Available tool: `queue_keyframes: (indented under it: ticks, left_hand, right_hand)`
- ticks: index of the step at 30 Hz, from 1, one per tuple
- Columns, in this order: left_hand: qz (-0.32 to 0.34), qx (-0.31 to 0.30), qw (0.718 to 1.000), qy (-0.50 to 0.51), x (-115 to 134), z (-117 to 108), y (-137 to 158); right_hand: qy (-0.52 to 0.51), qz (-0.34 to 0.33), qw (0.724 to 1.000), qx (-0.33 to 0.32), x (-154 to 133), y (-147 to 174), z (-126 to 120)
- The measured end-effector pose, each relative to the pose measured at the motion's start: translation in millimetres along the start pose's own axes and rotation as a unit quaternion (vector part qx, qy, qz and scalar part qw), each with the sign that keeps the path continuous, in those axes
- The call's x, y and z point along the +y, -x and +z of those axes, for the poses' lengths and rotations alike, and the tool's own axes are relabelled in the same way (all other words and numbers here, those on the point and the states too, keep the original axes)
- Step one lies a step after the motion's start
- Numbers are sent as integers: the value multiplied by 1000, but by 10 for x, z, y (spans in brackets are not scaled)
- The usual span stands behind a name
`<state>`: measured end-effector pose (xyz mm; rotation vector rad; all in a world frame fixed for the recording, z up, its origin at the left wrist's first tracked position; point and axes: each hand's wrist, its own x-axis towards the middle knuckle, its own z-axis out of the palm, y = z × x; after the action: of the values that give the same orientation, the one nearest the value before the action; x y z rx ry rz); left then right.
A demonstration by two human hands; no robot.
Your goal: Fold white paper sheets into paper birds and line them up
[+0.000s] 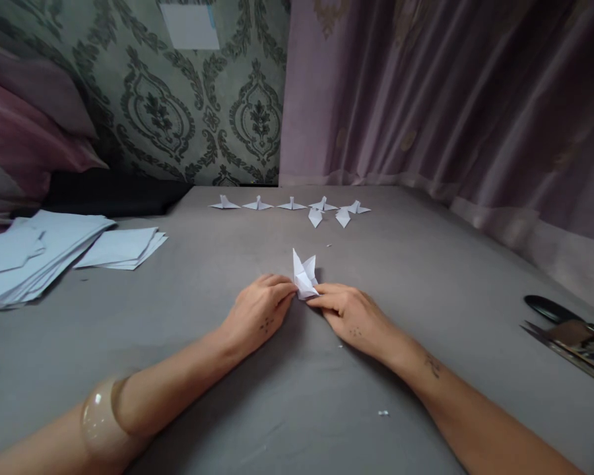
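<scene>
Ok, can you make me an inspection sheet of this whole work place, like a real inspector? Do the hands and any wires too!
Surface: grey cloth-like top, lightly wrinkled near the front.
Work things: white folded paper between the hands, points upward; five winged paper shapes in a row behind, two small pointed papers before the row's right end; paper stacks at left.
Clutter: tiny white scraps; dark pointed tools at right, partly cut off.
Hands: left hand and right hand pinch the folded paper's lower sides.
Cables: nothing seen.
Surroundings: patterned wall, pinkish curtain, black item at back left.
</scene>
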<state>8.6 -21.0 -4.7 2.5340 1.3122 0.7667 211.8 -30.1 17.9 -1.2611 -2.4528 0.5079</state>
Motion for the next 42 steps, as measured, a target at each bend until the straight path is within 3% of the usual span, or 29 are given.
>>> queue_keyframes:
  ticks: [10,14,24,42]
  left_hand:
    - [63,-74,992,-78,82,-93,-28]
    - [92,-98,987,-84,53,-93,-35]
    - [118,-149,979,-68,42,-138,-47]
    - [132,-127,981,-60,-28,-95,-30]
  right_hand:
    - [-176,42,983,-32,94,9,-136]
    - [-219,94,971,-35,166,-8,-161]
    - [-248,182,950,-45,265,-43,-128]
    - [-253,244,934,-65,251,-132,-141]
